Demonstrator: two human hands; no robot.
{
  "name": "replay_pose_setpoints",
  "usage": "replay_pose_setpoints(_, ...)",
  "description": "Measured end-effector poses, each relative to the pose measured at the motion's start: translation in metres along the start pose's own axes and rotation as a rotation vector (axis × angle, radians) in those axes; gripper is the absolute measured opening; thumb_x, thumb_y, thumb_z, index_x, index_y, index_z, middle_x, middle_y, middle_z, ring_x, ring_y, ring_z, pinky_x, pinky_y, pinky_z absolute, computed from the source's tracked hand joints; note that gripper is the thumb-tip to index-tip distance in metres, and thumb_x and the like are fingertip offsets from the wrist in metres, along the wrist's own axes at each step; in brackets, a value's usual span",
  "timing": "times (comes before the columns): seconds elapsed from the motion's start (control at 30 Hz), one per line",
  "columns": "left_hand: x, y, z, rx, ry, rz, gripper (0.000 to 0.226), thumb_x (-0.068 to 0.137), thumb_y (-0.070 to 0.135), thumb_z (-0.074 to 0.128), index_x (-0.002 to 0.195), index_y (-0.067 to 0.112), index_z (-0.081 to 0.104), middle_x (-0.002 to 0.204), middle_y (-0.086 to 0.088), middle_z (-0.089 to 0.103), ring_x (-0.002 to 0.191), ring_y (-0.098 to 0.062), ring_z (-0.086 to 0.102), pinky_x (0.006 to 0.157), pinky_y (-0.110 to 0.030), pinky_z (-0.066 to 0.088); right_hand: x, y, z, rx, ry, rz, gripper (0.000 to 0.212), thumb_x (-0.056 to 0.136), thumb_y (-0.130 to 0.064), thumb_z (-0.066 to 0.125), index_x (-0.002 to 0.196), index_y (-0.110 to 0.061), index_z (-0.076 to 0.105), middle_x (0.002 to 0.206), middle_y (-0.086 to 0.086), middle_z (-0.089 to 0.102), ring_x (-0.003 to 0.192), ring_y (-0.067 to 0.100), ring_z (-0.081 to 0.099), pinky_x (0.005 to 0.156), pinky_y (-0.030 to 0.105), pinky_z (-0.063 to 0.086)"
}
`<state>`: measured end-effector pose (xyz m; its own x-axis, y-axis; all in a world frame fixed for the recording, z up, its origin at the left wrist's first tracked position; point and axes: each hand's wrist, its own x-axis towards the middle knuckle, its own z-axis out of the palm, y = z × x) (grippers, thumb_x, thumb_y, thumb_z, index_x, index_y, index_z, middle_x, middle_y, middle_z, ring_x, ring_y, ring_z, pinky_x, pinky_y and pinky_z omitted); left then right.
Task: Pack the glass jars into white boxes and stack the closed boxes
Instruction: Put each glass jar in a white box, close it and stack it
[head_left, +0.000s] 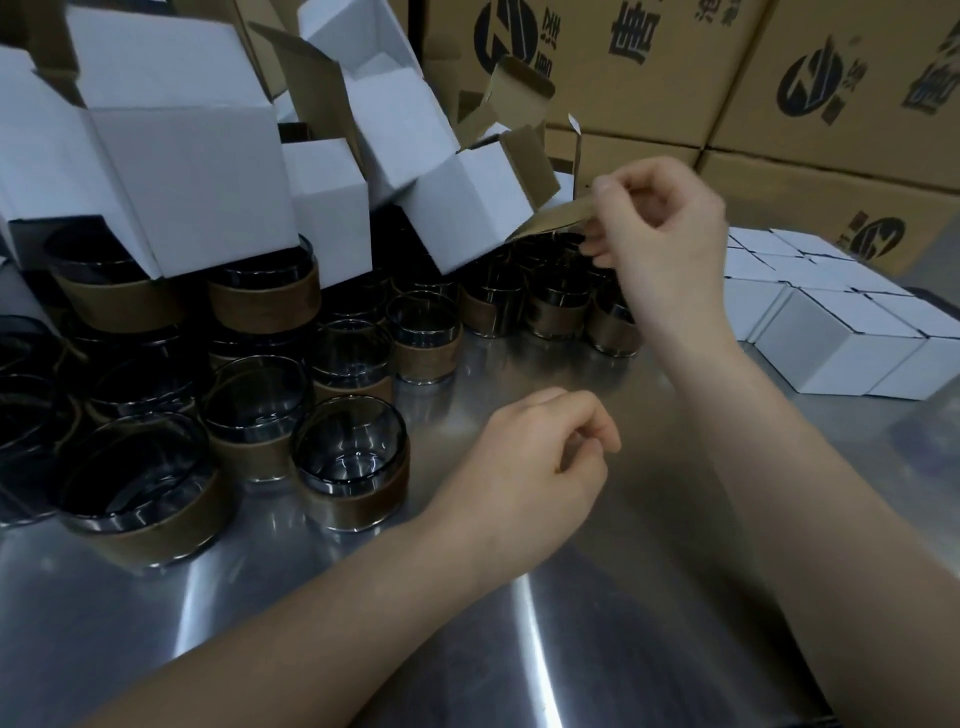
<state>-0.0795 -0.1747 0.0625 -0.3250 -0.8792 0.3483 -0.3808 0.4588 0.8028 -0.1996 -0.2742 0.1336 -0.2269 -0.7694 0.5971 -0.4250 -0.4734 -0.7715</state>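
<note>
While big brown cartons (675, 78) stand behind it, the shiny table (571, 623) holds everything else. Open white boxes (182, 171) are piled at its far left, leaning on the jars. Closed boxes (831, 338) sit packed together at the right edge. Dark glass jars (353, 457) with brown bands fill the left side. Your right hand (660, 234) pinches the brown flap (556, 215) of one tilted box (467, 208) resting on the far jars. Your left hand (530, 467) hangs over the table, fingers loosely curled, holding nothing.
</note>
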Motion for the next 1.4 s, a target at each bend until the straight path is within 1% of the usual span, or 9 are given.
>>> replay_pose_setpoints(0.27, -0.003, 0.007, -0.003, -0.031, 0.09, 0.122, 0.018, 0.087, 0.008, 0.052, 0.091, 0.018, 0.066, 0.086, 0.009, 0.061, 0.078, -0.013, 0.058, 0.071, -0.029, 0.045, 0.01, -0.007, -0.025, -0.064, 0.19, -0.177, 0.012, 0.08, -0.013, 0.056, 0.079, -0.025, 0.055, 0.069, -0.006, 0.055, 0.07, 0.028, 0.059, 0.071, 0.048, 0.052)
replay_pose_setpoints(0.47, -0.003, 0.012, -0.007, 0.043, 0.332, 0.273, 0.031, 0.082, -0.003, 0.052, 0.108, 0.009, 0.064, 0.109, 0.001, 0.061, 0.105, -0.013, 0.056, 0.091, -0.024, 0.044, 0.015, -0.003, -0.045, -0.073, 0.268, -0.292, 0.023, 0.079, -0.006, 0.046, 0.09, -0.014, 0.064, 0.078, -0.016, 0.054, 0.066, -0.002, 0.046, 0.067, 0.019, 0.037)
replay_pose_setpoints(0.57, -0.003, 0.012, -0.008, 0.04, 0.421, 0.273, 0.037, 0.082, 0.002, 0.055, 0.118, 0.008, 0.059, 0.127, -0.006, 0.051, 0.121, -0.016, 0.048, 0.102, -0.03, 0.04, 0.016, 0.0, -0.051, -0.059, 0.273, -0.329, 0.03, 0.085, -0.004, 0.045, 0.102, -0.011, 0.069, 0.089, -0.013, 0.061, 0.075, -0.005, 0.051, 0.072, 0.016, 0.04)
replay_pose_setpoints(0.7, -0.002, 0.013, -0.011, 0.012, 0.469, 0.184, 0.043, 0.086, 0.021, 0.055, 0.129, 0.018, 0.049, 0.143, -0.006, 0.032, 0.134, -0.012, 0.032, 0.109, -0.021, 0.029, 0.014, 0.004, -0.05, -0.019, 0.186, -0.378, 0.033, 0.091, -0.002, 0.049, 0.118, -0.012, 0.064, 0.109, -0.001, 0.065, 0.104, 0.004, 0.06, 0.092, 0.022, 0.046)
replay_pose_setpoints(0.83, -0.001, 0.011, -0.011, -0.052, 0.426, 0.107, 0.045, 0.087, 0.037, 0.058, 0.128, 0.041, 0.041, 0.151, 0.01, 0.015, 0.142, -0.005, 0.017, 0.112, -0.018, 0.023, 0.013, 0.006, -0.048, -0.019, 0.069, -0.481, 0.036, 0.094, -0.001, 0.052, 0.129, -0.013, 0.053, 0.119, -0.005, 0.06, 0.112, 0.012, 0.057, 0.1, 0.026, 0.044)
replay_pose_setpoints(0.97, 0.0, 0.008, -0.01, -0.037, 0.364, 0.057, 0.051, 0.081, 0.048, 0.062, 0.127, 0.05, 0.04, 0.15, 0.024, 0.009, 0.141, 0.004, 0.009, 0.113, -0.022, 0.018, 0.01, 0.007, -0.044, 0.03, -0.054, -0.502, 0.038, 0.097, -0.004, 0.054, 0.133, -0.013, 0.049, 0.113, -0.005, 0.062, 0.091, 0.01, 0.057, 0.083, 0.03, 0.046)
replay_pose_setpoints(1.13, 0.004, 0.002, -0.011, 0.035, 0.34, -0.007, 0.074, 0.078, 0.037, 0.075, 0.142, 0.034, 0.037, 0.15, 0.007, 0.028, 0.129, 0.007, 0.029, 0.095, 0.007, 0.018, 0.001, 0.006, -0.031, 0.108, -0.139, -0.429, 0.042, 0.095, -0.002, 0.057, 0.134, -0.014, 0.05, 0.093, -0.017, 0.059, 0.072, 0.005, 0.054, 0.066, 0.02, 0.05)
replay_pose_setpoints(1.23, 0.006, -0.003, -0.011, 0.006, 0.349, -0.055, 0.084, 0.076, 0.027, 0.077, 0.145, 0.032, 0.031, 0.144, 0.012, 0.035, 0.116, 0.015, 0.037, 0.087, 0.009, 0.022, -0.004, 0.003, -0.027, 0.127, -0.192, -0.349, 0.042, 0.093, -0.007, 0.062, 0.132, -0.02, 0.053, 0.08, -0.004, 0.053, 0.064, 0.016, 0.052, 0.053, 0.023, 0.051)
replay_pose_setpoints(1.4, 0.007, -0.008, -0.011, 0.004, 0.39, -0.098, 0.09, 0.077, 0.021, 0.078, 0.147, 0.036, 0.025, 0.142, 0.017, 0.034, 0.111, 0.02, 0.036, 0.083, 0.011, 0.023, -0.005, 0.0, -0.026, 0.045, -0.214, -0.096, 0.04, 0.076, -0.046, 0.076, 0.102, -0.035, 0.048, 0.071, -0.001, 0.051, 0.062, 0.015, 0.056, 0.044, 0.027, 0.05)
